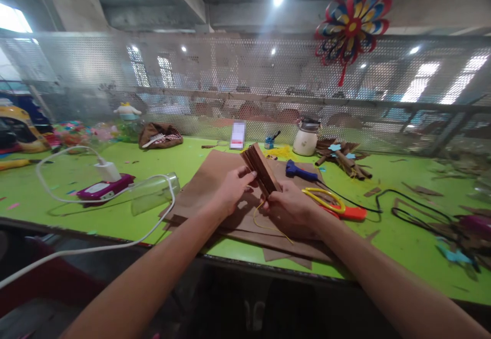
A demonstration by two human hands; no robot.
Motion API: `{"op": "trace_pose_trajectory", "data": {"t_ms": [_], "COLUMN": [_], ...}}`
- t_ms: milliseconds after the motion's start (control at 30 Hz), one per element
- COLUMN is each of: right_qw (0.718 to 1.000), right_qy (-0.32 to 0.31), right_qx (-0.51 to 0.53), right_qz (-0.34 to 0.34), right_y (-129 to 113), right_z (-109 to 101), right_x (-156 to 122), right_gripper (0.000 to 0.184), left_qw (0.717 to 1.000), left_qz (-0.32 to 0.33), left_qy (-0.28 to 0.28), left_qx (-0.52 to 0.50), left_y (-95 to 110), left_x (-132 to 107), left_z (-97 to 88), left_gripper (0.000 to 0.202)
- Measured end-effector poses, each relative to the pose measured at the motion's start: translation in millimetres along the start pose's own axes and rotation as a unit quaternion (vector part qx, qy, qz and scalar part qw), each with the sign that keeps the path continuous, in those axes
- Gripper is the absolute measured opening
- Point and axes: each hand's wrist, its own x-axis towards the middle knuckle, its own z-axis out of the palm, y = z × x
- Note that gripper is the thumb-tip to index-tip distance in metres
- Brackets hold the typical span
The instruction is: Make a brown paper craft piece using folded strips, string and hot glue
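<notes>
Green tabletop fills the middle of the frame, backed by a perforated metal screen with a red, blue and yellow paper pinwheel hanging at the upper right. At the left lie a white charger on a magenta device, a looping white cable and a clear plastic cup on its side. Right of centre are a blue glue gun, yellow-handled scissors, a black cord and a white jar.

Nothing blocks the view of the hands. Just above flat brown paper sheets at the centre, the pleated brown paper bundle is held tilted. The left hand pinches its upper end between thumb and fingers; the right hand is closed around its lower end, where a thin yellow string trails down over the sheets.

A small upright card at the back shows marks too blurred to read.
</notes>
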Motion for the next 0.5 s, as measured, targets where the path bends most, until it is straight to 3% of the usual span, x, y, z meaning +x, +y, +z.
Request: {"op": "trace_pose_trajectory", "data": {"t_ms": [333, 433, 500], "right_qw": [0.997, 0.999, 0.989], "right_qy": [-0.057, -0.024, 0.045], "right_qx": [0.044, -0.023, -0.115], "right_qz": [0.034, -0.010, -0.078], "right_y": [5.2, -0.4, -4.9], "right_z": [-2.0, -5.2, -8.9], "right_x": [0.1, 1.6, 2.3], "right_gripper": [0.013, 0.029, 0.038], "left_qw": [1.000, 0.999, 1.000], "left_qz": [0.023, 0.023, 0.021], "left_qy": [0.004, 0.011, 0.010], "left_qx": [0.019, 0.021, 0.016], "left_y": [-1.1, -1.9, -1.6], "left_x": [1.9, 3.0, 2.8], "left_z": [-1.3, -1.6, -0.9], "left_gripper": [0.020, 0.020, 0.019]}}
